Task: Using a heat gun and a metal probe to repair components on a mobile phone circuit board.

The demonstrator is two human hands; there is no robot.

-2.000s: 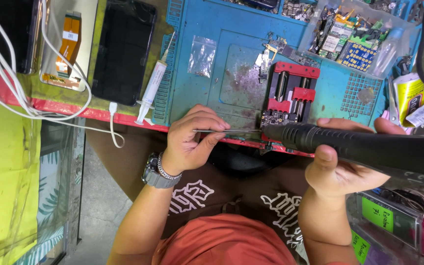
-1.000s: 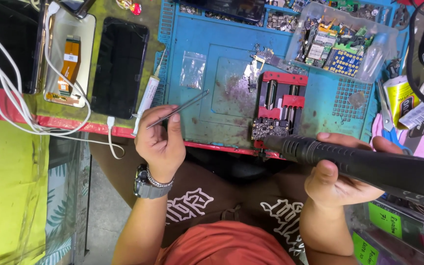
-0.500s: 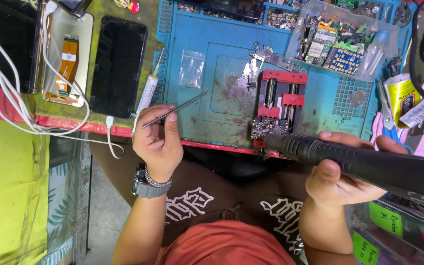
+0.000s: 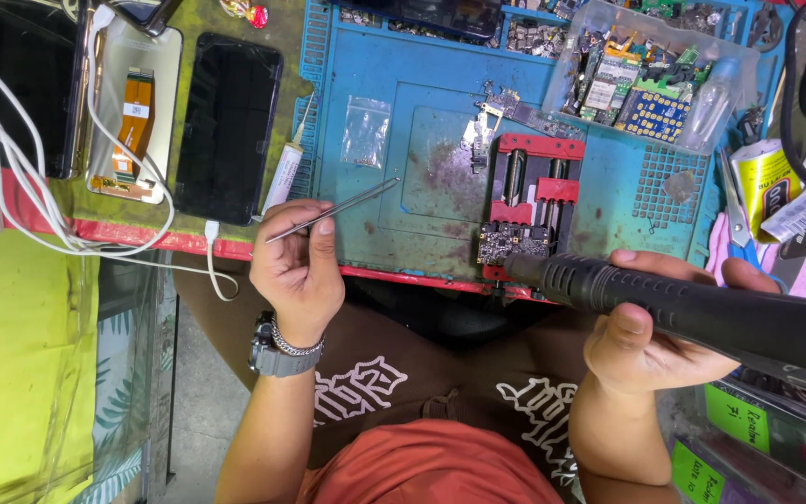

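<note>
Metal tweezers slant up from left hand's grip.

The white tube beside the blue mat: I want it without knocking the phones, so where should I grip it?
Grip the white tube at its wider lower body, coming from the near table edge. Its thin nozzle points away, and a dark phone lies close alongside.

Cluttered blue workbench mat, yellow cloth

Slim metal tweezers sit pinched in the left hand, tips slanting up and right over the blue mat. A thick black hot-air wand lies across the right hand, its nozzle at a small circuit board clamped in a red holder.
</note>
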